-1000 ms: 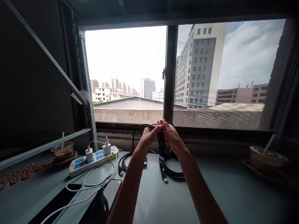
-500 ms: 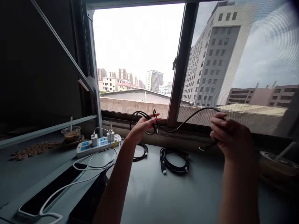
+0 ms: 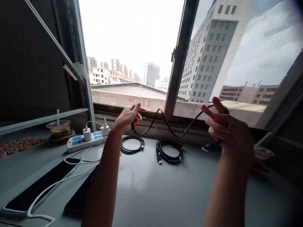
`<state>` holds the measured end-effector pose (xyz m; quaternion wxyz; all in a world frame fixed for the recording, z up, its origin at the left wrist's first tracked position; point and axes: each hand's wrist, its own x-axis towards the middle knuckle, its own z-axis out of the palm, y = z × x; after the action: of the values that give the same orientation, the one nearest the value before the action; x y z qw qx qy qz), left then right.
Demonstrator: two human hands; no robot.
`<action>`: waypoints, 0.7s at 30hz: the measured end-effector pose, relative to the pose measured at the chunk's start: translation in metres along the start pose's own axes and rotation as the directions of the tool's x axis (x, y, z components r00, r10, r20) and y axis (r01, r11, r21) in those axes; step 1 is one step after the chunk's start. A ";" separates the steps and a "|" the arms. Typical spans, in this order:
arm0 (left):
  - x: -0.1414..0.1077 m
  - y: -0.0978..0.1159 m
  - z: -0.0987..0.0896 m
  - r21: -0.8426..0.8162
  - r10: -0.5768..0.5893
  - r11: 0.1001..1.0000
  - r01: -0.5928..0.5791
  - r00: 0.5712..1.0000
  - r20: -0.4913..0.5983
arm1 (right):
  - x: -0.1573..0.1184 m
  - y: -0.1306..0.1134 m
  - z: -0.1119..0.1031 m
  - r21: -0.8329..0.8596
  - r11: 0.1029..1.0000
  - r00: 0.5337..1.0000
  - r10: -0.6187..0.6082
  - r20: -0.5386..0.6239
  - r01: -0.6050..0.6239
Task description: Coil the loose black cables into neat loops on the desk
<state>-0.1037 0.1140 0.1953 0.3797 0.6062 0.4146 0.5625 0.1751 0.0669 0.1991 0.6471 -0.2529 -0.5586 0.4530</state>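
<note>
A black cable [image 3: 174,131] hangs in a wavy line between my two hands, above the desk and in front of the window. My left hand [image 3: 129,116] is closed on one end of it, with the index finger stretched out. My right hand [image 3: 220,126] grips the other end with its lower fingers, while thumb and index finger point upward near the cable. A connector with a pale tip [image 3: 205,148] sticks out below the right hand. On the desk beneath lie two coiled black cables, a smaller coil [image 3: 122,148] and a thicker coil [image 3: 158,151] with its connectors showing.
At left stands a white power strip [image 3: 71,147] with chargers and a white cable [image 3: 35,201]. A phone [image 3: 40,186] and a dark tablet-like slab [image 3: 79,195] lie nearby. Drink cups stand at left [image 3: 59,129] and right [image 3: 262,152]. The window frame [image 3: 181,47] rises behind.
The loops at my left hand have come out, and the cable now spans both hands in a loose wave. My right thumb and index finger have spread upward. The view has shifted slightly.
</note>
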 end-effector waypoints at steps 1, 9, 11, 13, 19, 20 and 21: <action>0.000 0.001 0.005 -0.032 0.036 0.999 -0.035 0.998 0.051 | 0.003 0.003 0.008 0.035 0.999 0.999 0.029 0.036 -0.031; -0.015 0.015 0.046 -0.103 0.246 0.969 -0.224 0.914 0.323 | 0.023 0.038 0.063 -0.214 0.969 0.982 0.151 0.115 -0.124; -0.017 0.017 0.045 -0.084 0.257 0.966 -0.243 0.904 0.342 | 0.026 0.040 0.061 -0.202 0.977 0.986 0.101 0.134 -0.072; -0.016 0.019 0.039 -0.036 0.256 0.966 -0.257 0.921 0.295 | 0.026 0.037 0.054 -0.160 0.986 0.995 0.064 0.079 -0.051; -0.010 0.017 0.011 0.054 0.243 0.970 -0.239 0.965 -0.103 | 0.009 0.007 0.019 -0.013 0.998 0.988 -0.063 -0.138 0.062; -0.010 0.016 0.009 0.016 0.223 0.975 -0.223 0.965 -0.137 | 0.007 0.003 0.016 -0.007 0.996 0.981 -0.094 -0.170 0.094; -0.010 0.016 0.008 -0.046 0.197 0.978 -0.206 0.970 -0.143 | 0.005 0.001 0.013 -0.011 0.992 0.972 -0.124 -0.202 0.124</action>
<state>-0.0947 0.0994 0.2058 0.3093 0.5931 0.3588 0.6510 0.1619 0.0687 0.2042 0.7277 -0.2616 -0.5043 0.3843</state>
